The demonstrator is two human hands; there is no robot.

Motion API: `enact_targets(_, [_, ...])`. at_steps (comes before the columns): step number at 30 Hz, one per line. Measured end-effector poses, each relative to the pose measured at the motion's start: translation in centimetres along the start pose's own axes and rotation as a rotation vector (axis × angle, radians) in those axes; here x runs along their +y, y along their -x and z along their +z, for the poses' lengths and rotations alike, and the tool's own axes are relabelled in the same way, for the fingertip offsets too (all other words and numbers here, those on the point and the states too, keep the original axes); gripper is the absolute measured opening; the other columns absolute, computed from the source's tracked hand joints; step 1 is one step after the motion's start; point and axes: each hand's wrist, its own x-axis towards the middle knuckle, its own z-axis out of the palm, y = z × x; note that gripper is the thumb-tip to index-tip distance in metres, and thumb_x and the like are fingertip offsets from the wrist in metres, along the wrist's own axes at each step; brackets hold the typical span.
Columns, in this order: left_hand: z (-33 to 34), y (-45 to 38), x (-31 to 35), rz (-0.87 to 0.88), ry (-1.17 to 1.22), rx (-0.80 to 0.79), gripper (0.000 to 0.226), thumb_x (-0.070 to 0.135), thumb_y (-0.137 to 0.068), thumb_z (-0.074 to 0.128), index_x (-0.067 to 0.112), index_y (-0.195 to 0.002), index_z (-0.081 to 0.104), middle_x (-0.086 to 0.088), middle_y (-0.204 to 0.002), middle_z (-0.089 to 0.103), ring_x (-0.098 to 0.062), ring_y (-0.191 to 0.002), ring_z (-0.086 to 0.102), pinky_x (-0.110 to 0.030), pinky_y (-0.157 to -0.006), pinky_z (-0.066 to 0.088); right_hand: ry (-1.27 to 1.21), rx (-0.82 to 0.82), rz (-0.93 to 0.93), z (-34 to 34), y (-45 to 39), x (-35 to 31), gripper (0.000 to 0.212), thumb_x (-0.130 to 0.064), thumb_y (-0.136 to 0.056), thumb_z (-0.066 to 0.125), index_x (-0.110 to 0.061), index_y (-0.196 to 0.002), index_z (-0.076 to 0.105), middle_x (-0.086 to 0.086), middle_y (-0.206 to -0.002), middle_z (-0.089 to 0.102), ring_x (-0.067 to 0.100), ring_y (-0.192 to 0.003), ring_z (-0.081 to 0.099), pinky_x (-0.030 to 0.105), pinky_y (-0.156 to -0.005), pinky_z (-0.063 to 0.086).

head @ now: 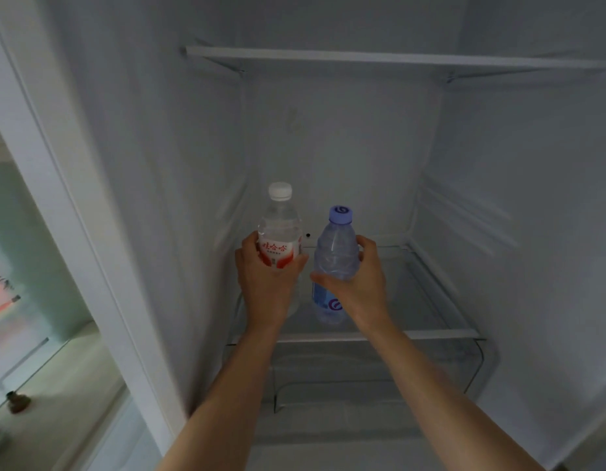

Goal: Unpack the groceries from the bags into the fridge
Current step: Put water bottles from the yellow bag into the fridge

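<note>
I'm holding two water bottles inside the fridge [328, 137], one in each hand. The red-label bottle [279, 229] with the white cap is sitting upright in my left hand [266, 277], my grip wrapping around its label from below and behind, thumb on the right side. The blue bottle [334, 263] with the purple-blue cap is just beside it on the right, tilting a bit, and my right hand [357, 283] is gripping it around the middle, thumb crossing the front. The two bottles are near each other but not touching. Both are hovering over the glass shelf [430, 300] toward its back left corner; I can't tell if either base is touching it. There's a clear drawer [475, 362] below that shelf and a white shelf [396, 59] up above. Off to the left, past the fridge's white edge, a pale floor and a glass panel are showing.
</note>
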Motion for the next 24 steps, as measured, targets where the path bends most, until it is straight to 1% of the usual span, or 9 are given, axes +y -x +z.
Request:
enact_targets(2, [-0.2, 0.2, -0.7, 0.002, -0.007, -0.054, 0.083, 0.031, -0.053, 0.087, 0.025, -0.127, 0.049, -0.001, -0.117, 0.057, -0.015, -0.102, 0.061, -0.040, -0.086, 0.055, -0.011, -0.022, -0.031, -0.3, 0.2, 0.0, 0.072, -0.016, -0.060, 0.089, -0.036, -0.109, 0.040, -0.011, -0.100, 0.055, -0.003, -0.084, 0.058, 0.002, -0.065, 0.043])
enact_targets(4, [-0.5, 0.6, -1.6, 0.025, -0.016, -0.129, 0.087, 0.019, -0.054, 0.085, 0.024, -0.132, 0.047, 0.000, -0.117, 0.059, -0.013, -0.102, 0.063, -0.032, -0.084, 0.056, -0.005, -0.027, -0.086, -0.5, 0.6, 0.6, 0.068, -0.005, -0.062, 0.086, -0.038, -0.100, 0.041, -0.017, -0.093, 0.055, -0.004, -0.079, 0.060, 0.000, -0.066, 0.043])
enact_targets(7, [-1.0, 2.2, -2.4, 0.029, -0.005, -0.187, 0.088, -0.001, -0.064, 0.079, 0.027, -0.138, 0.042, 0.014, -0.116, 0.061, -0.002, -0.101, 0.061, -0.017, -0.079, 0.052, 0.036, -0.043, -0.087, -0.5, 1.8, 2.3, 0.077, -0.001, -0.061, 0.085, -0.031, -0.117, 0.041, -0.019, -0.104, 0.053, -0.010, -0.091, 0.056, 0.000, -0.075, 0.042])
enact_targets(10, [-0.9, 2.8, -3.1, -0.009, -0.013, -0.152, 0.077, -0.001, -0.073, 0.077, 0.032, -0.133, 0.043, 0.012, -0.126, 0.058, -0.007, -0.113, 0.057, -0.024, -0.092, 0.048, 0.012, -0.056, -0.041, -0.2, 1.8, 3.3, 0.078, 0.001, -0.065, 0.082, -0.026, -0.126, 0.042, -0.015, -0.108, 0.055, -0.013, -0.094, 0.054, 0.001, -0.076, 0.043])
enact_targets(14, [0.7, 1.3, -4.0, -0.023, -0.064, -0.141, 0.091, -0.007, -0.068, 0.077, 0.022, -0.144, 0.035, -0.002, -0.136, 0.051, -0.016, -0.123, 0.050, -0.038, -0.105, 0.043, 0.007, -0.094, -0.017, 1.1, -1.0, 3.6, 0.073, 0.007, -0.068, 0.077, -0.018, -0.128, 0.042, -0.007, -0.108, 0.055, -0.002, -0.091, 0.056, -0.001, -0.071, 0.042])
enact_targets(16, [1.8, 0.4, -4.1, -0.029, -0.085, -0.122, 0.091, -0.008, -0.071, 0.075, 0.019, -0.146, 0.031, -0.005, -0.139, 0.046, -0.018, -0.125, 0.047, -0.030, -0.105, 0.039, -0.008, -0.101, -0.003, 2.0, -2.6, 3.8, 0.073, 0.008, -0.071, 0.075, -0.015, -0.131, 0.041, -0.003, -0.111, 0.055, 0.010, -0.100, 0.057, 0.004, -0.074, 0.044])
enact_targets(18, [2.8, -0.7, -4.3, -0.028, -0.123, -0.087, 0.090, -0.008, -0.073, 0.074, 0.015, -0.147, 0.028, -0.008, -0.140, 0.042, -0.020, -0.126, 0.044, -0.021, -0.098, 0.034, -0.012, -0.116, 0.001, 2.9, -4.0, 4.1, 0.074, 0.008, -0.071, 0.074, -0.010, -0.134, 0.039, 0.000, -0.117, 0.054, 0.012, -0.105, 0.054, 0.010, -0.080, 0.042])
enact_targets(20, [3.8, -2.0, -4.6, -0.034, -0.153, -0.065, 0.088, -0.007, -0.075, 0.072, 0.013, -0.148, 0.027, -0.011, -0.140, 0.042, -0.021, -0.125, 0.044, -0.015, -0.093, 0.029, 0.005, -0.122, -0.010, 3.6, -5.4, 4.6, 0.073, 0.011, -0.071, 0.073, -0.003, -0.134, 0.038, 0.005, -0.120, 0.053, 0.014, -0.107, 0.052, 0.004, -0.080, 0.040])
enact_targets(24, [5.2, -4.3, -5.4, -0.045, -0.166, -0.037, 0.086, -0.007, -0.076, 0.071, 0.012, -0.147, 0.027, -0.013, -0.137, 0.042, -0.025, -0.123, 0.046, -0.018, -0.092, 0.031, 0.025, -0.163, -0.022, 4.7, -8.1, 5.6, 0.073, 0.014, -0.072, 0.070, 0.001, -0.134, 0.034, 0.010, -0.118, 0.054, 0.017, -0.104, 0.054, -0.004, -0.074, 0.038])
